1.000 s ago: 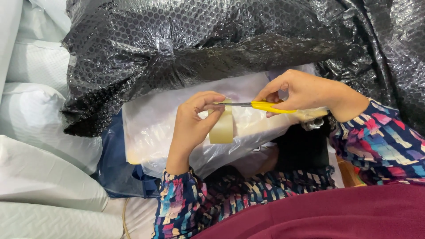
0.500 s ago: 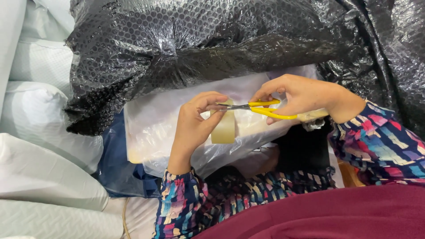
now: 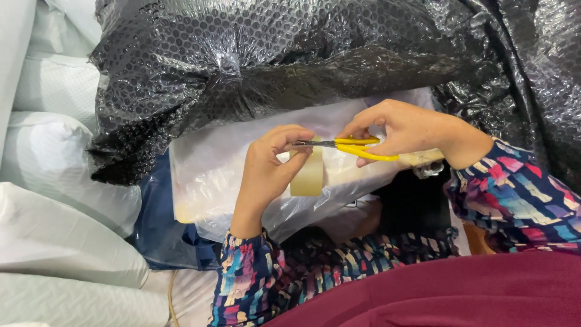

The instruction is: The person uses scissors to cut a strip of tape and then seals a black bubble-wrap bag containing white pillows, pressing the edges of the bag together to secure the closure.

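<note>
The right hand (image 3: 411, 130) is closed around a pair of small scissors with yellow handles (image 3: 354, 147), fingers curled over the handle loops and the thumb on the near side. The thin metal blades point left, toward the other hand, and their tips meet the fingers there. The left hand (image 3: 269, 166) is curled shut, its thumb and forefinger pinching the upper edge of a roll of tan packing tape (image 3: 308, 175), which stands on edge just below the blade tips and partly behind the palm. Whether the blades are parted or closed at the tape cannot be told, since the fingers cover that spot. Both hands work over a pale translucent plastic parcel (image 3: 212, 175), wrinkled and glossy, which lies across the person's lap and spreads left and right beneath the hands. Both forearms wear sleeves (image 3: 514, 194) with a busy multicoloured print of pink, blue and teal dashes on dark cloth, and a dark red garment (image 3: 460, 297) fills the lower right corner. Under the parcel's left end, a dark blue bag or cloth (image 3: 157, 236) shows. Above and behind the parcel, a large sheet of black bubble wrap (image 3: 272, 54) is bunched and draped across the top of the view and down the right side. Along the left edge, several white padded bundles (image 3: 54, 242) are stacked.
</note>
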